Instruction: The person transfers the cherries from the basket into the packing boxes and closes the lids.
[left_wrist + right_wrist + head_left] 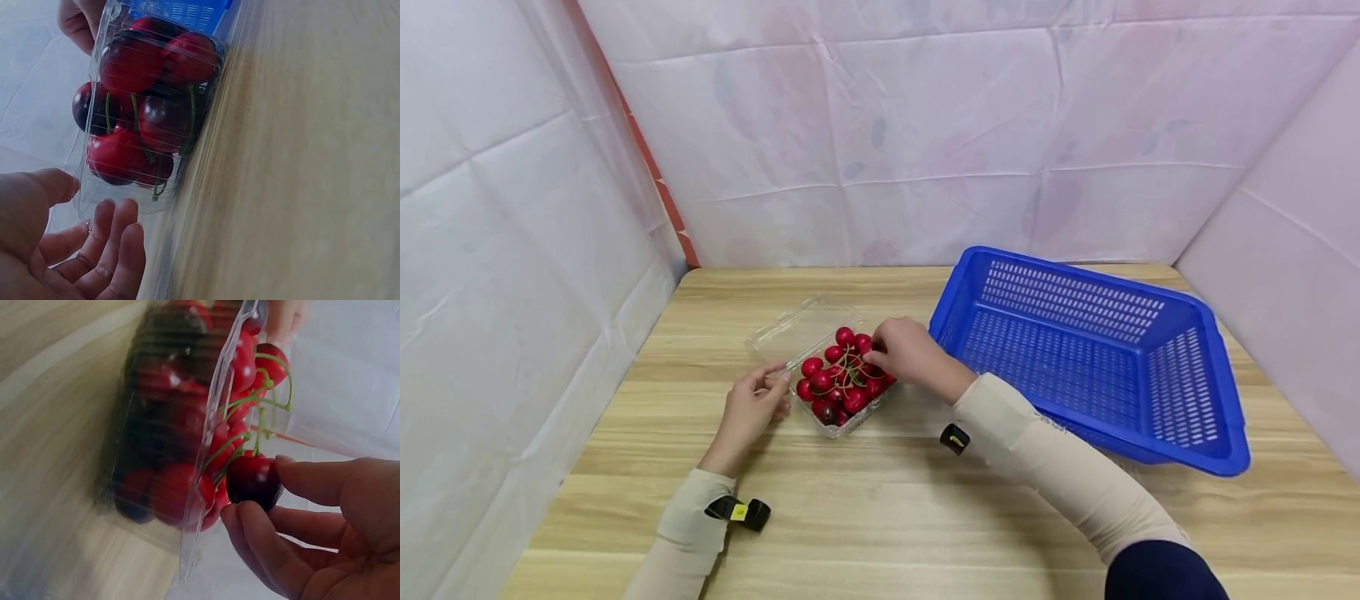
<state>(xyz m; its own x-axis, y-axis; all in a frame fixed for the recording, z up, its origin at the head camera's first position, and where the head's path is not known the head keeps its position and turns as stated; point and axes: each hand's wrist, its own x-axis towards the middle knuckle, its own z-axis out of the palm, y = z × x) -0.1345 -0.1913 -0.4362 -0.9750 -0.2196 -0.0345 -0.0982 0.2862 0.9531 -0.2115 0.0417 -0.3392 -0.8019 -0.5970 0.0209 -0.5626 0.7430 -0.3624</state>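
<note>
A clear plastic clamshell box (859, 421) full of red cherries (822, 382) with green stems sits on the table, its lid (801, 329) folded back toward the far left. My left hand (754, 410) grips the box's left edge, thumb on the rim and fingers curled below it, as the left wrist view shows. Over the box's right side, my right hand (913, 354) pinches one dark red cherry (253, 481) between thumb and fingertips. That cherry is right beside the others at the rim; in the head view the hand hides it.
A large blue plastic basket (1206, 392) with slotted walls stands on the right of the wooden table (865, 517), close to my right forearm. Pale patterned sheets (925, 125) hang behind the table and along both sides.
</note>
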